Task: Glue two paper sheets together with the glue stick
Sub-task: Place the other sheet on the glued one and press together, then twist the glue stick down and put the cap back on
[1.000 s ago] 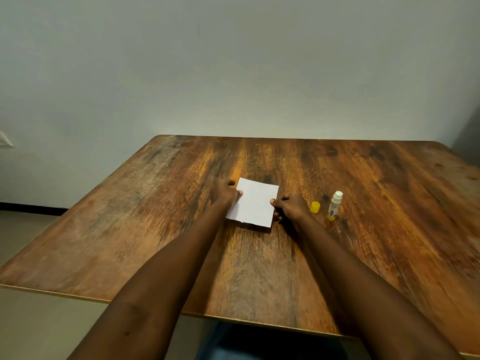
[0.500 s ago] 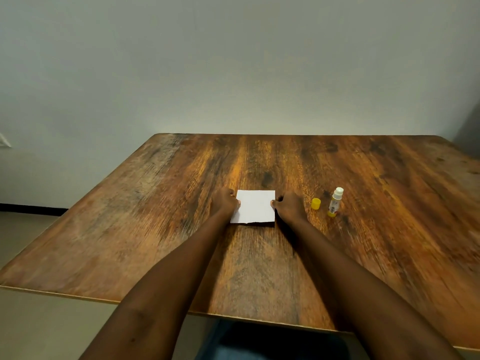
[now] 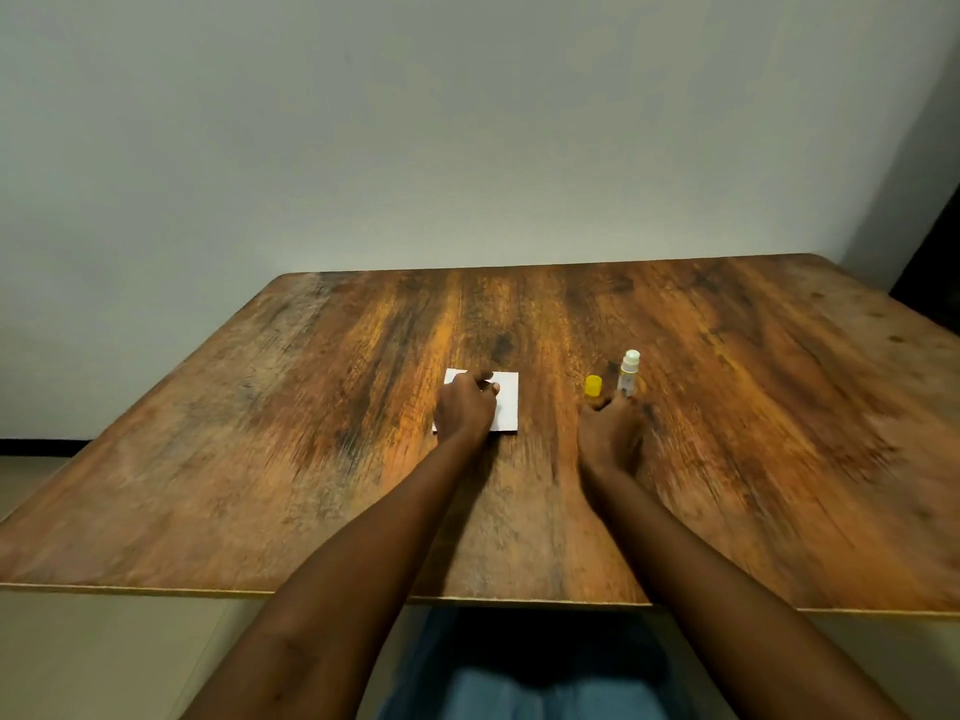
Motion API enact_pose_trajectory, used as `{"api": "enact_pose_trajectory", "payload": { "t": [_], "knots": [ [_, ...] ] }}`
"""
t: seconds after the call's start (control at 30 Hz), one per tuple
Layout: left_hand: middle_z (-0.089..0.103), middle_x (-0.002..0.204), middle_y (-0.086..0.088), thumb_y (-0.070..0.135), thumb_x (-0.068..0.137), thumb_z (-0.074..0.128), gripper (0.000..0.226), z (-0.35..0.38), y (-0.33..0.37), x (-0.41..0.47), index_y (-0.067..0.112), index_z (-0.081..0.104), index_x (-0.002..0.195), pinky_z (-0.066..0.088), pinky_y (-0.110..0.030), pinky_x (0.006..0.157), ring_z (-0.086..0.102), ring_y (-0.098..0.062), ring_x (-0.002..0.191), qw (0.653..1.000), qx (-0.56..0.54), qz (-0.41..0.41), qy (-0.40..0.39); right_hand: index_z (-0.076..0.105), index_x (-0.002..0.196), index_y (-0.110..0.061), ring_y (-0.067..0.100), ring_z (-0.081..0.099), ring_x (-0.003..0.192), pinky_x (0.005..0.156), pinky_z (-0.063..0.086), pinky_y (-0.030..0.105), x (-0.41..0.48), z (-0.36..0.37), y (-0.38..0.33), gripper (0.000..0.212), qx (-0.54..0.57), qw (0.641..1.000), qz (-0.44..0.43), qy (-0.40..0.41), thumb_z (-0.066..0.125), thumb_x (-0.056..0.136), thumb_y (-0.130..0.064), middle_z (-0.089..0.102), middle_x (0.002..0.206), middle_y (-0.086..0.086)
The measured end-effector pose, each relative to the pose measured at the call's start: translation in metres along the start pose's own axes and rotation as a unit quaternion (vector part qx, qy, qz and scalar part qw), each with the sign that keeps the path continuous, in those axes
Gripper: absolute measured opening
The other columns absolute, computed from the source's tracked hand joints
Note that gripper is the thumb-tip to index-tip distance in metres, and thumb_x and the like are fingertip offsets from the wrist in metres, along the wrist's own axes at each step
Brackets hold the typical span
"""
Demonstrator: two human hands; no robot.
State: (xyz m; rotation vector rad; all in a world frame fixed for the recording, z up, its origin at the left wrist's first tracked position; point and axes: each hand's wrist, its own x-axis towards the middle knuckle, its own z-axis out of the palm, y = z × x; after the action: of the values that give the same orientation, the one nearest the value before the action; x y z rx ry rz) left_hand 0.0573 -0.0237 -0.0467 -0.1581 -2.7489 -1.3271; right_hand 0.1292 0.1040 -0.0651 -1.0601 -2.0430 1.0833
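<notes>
A white paper sheet (image 3: 506,405) lies flat on the wooden table (image 3: 311,433), with no second sheet visible apart from it. My left hand (image 3: 465,410) rests on its left half and presses it down, covering that part. An uncapped glue stick (image 3: 629,370) stands upright to the right of the paper, white with a white tip. Its yellow cap (image 3: 592,385) stands just to its left. My right hand (image 3: 610,433) is stretched forward, its fingertips at the foot of the glue stick and hiding its base. The hand is blurred.
The table's near edge (image 3: 467,597) runs just over my lap. A pale wall (image 3: 467,148) stands behind the far edge. A dark opening (image 3: 935,262) shows at the far right.
My right hand has left the paper's right edge and moved right to the glue stick. My left hand has slid from the left edge onto the sheet, which now lies flat.
</notes>
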Motion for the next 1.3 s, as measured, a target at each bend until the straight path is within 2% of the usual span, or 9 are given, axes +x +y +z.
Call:
{"api": "enact_pose_trajectory", "payload": {
  "t": [0.1, 0.27, 0.43, 0.57, 0.77, 0.93, 1.1, 1.2, 1.3],
  "knots": [
    [0.068, 0.119, -0.006, 0.025, 0.090, 0.056, 0.030, 0.010, 0.012, -0.008, 0.017, 0.065, 0.119, 0.045, -0.034, 0.090, 0.062, -0.024, 0.109, 0.999, -0.018, 0.035, -0.006, 0.055, 0.111, -0.008, 0.035, 0.056, 0.106, 0.088, 0.045, 0.045, 0.010, -0.015, 0.007, 0.028, -0.012, 0.997, 0.053, 0.053, 0.061, 0.086, -0.020, 0.058, 0.117, 0.015],
    [0.067, 0.120, -0.007, 0.023, 0.091, 0.056, 0.032, 0.020, 0.029, -0.015, 0.011, 0.063, 0.120, 0.048, -0.040, 0.096, 0.062, -0.023, 0.110, 0.995, -0.062, 0.073, -0.042, 0.058, 0.115, -0.004, 0.037, 0.052, 0.113, 0.095, 0.042, 0.044, 0.036, -0.029, 0.013, 0.035, -0.029, 0.998, 0.061, 0.018, 0.065, 0.084, -0.018, 0.053, 0.126, 0.019],
    [0.069, 0.117, -0.006, 0.021, 0.091, 0.057, 0.029, 0.032, 0.041, -0.014, 0.011, 0.065, 0.118, 0.047, -0.044, 0.097, 0.062, -0.020, 0.107, 0.991, -0.094, 0.073, -0.061, 0.064, 0.114, -0.006, 0.033, 0.062, 0.101, 0.081, 0.049, 0.040, 0.050, -0.026, 0.014, 0.033, -0.016, 0.999, 0.039, -0.024, 0.068, 0.083, -0.018, 0.068, 0.110, 0.016],
    [0.069, 0.116, -0.006, 0.020, 0.091, 0.057, 0.028, 0.041, 0.046, -0.011, 0.011, 0.066, 0.116, 0.045, -0.045, 0.099, 0.062, -0.020, 0.107, 0.989, -0.110, 0.065, -0.072, 0.068, 0.108, -0.009, 0.031, 0.064, 0.095, 0.072, 0.044, 0.033, 0.054, -0.019, 0.015, 0.026, -0.013, 0.999, 0.028, -0.026, 0.068, 0.084, -0.019, 0.071, 0.105, 0.013],
    [0.066, 0.121, -0.009, 0.016, 0.092, 0.055, 0.030, 0.043, 0.052, -0.006, 0.007, 0.063, 0.119, 0.046, -0.041, 0.100, 0.060, -0.022, 0.112, 0.981, -0.152, 0.057, -0.103, 0.067, 0.113, -0.010, 0.024, 0.065, 0.096, 0.079, 0.048, 0.035, 0.057, -0.020, 0.014, 0.031, 0.029, 0.997, -0.028, -0.061, 0.068, 0.083, -0.017, 0.071, 0.108, 0.009],
    [0.050, 0.140, -0.012, 0.011, 0.095, 0.049, 0.043, 0.029, 0.061, 0.003, 0.004, 0.044, 0.137, 0.044, -0.028, 0.096, 0.046, -0.024, 0.129, 0.936, -0.268, 0.030, -0.225, 0.067, 0.111, -0.010, 0.015, 0.065, 0.079, 0.064, 0.051, 0.026, 0.050, -0.018, -0.002, 0.032, 0.066, 0.988, -0.075, -0.115, 0.071, 0.080, -0.016, 0.072, 0.096, 0.004],
    [0.050, 0.138, -0.018, 0.010, 0.097, 0.043, 0.039, 0.011, 0.057, 0.009, 0.001, 0.046, 0.135, 0.038, -0.032, 0.100, 0.043, -0.024, 0.130, 0.892, -0.350, -0.017, -0.286, 0.069, 0.104, -0.004, 0.025, 0.069, 0.081, 0.075, 0.056, 0.040, 0.038, -0.015, -0.022, 0.026, 0.184, 0.961, -0.050, -0.203, 0.070, 0.078, -0.006, 0.072, 0.090, 0.011],
    [0.054, 0.131, -0.020, 0.007, 0.097, 0.041, 0.037, 0.001, 0.049, 0.014, -0.006, 0.047, 0.131, 0.039, -0.032, 0.104, 0.050, -0.022, 0.121, 0.883, -0.369, -0.019, -0.288, 0.067, 0.104, 0.003, 0.015, 0.067, 0.071, 0.064, 0.057, 0.022, 0.030, -0.019, -0.032, 0.024, 0.291, 0.915, -0.013, -0.280, 0.067, 0.079, 0.002, 0.069, 0.081, 0.006],
    [0.055, 0.125, -0.016, 0.006, 0.098, 0.039, 0.035, -0.010, 0.045, 0.013, -0.007, 0.047, 0.129, 0.047, -0.022, 0.093, 0.056, -0.015, 0.108, 0.866, -0.398, -0.026, -0.301, 0.066, 0.101, 0.005, 0.012, 0.066, 0.069, 0.060, 0.056, 0.017, 0.024, -0.023, -0.040, 0.021, 0.324, 0.885, -0.011, -0.335, 0.067, 0.079, 0.003, 0.069, 0.080, 0.006]
  ]
}}
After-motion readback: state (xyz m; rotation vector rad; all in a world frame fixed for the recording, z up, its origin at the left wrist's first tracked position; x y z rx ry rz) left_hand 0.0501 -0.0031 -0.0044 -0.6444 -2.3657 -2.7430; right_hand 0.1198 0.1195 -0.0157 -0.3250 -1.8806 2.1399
